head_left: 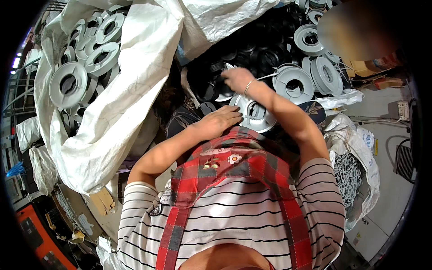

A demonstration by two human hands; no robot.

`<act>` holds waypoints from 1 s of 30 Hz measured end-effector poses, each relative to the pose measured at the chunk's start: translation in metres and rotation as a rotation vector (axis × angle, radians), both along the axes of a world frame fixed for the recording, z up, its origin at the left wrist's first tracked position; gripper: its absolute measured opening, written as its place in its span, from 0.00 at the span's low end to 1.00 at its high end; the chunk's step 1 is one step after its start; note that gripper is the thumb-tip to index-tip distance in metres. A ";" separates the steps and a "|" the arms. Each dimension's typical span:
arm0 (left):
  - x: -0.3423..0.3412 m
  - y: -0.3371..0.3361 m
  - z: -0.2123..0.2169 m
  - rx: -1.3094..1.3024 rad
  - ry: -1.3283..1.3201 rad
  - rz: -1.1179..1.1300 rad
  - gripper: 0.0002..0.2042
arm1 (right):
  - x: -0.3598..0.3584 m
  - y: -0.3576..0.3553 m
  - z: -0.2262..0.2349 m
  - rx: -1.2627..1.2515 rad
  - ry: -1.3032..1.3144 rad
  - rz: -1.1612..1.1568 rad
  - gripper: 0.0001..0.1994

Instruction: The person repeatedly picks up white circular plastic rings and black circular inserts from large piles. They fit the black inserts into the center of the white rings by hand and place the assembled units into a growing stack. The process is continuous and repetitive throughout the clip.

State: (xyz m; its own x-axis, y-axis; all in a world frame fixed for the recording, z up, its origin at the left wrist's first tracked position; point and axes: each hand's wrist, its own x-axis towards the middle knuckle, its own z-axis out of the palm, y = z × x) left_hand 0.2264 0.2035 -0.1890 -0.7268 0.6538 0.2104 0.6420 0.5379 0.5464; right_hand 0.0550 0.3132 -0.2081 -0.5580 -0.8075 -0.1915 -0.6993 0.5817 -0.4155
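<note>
A light grey plastic flange ring with an open centre lies against my apron at my lap. My left hand grips its left rim, fingers over the edge and thumb hidden. Just beyond, my right hand reaches over a heap of black plastic rings; its fingers are curled but smeared by motion, so I cannot make out what they hold. Partly covered by that hand is another grey ring. To the right, near my right forearm, more grey flange rings rest on the heap.
A big white woven sack at the left holds several grey flange rings. On the right, an open white sack contains many thin grey pieces. An orange machine or case stands at lower left. At upper right one patch is blurred.
</note>
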 end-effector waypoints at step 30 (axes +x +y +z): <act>-0.079 0.026 0.055 0.608 -0.794 0.523 0.33 | -0.007 0.127 0.140 -1.271 -0.279 -0.756 0.10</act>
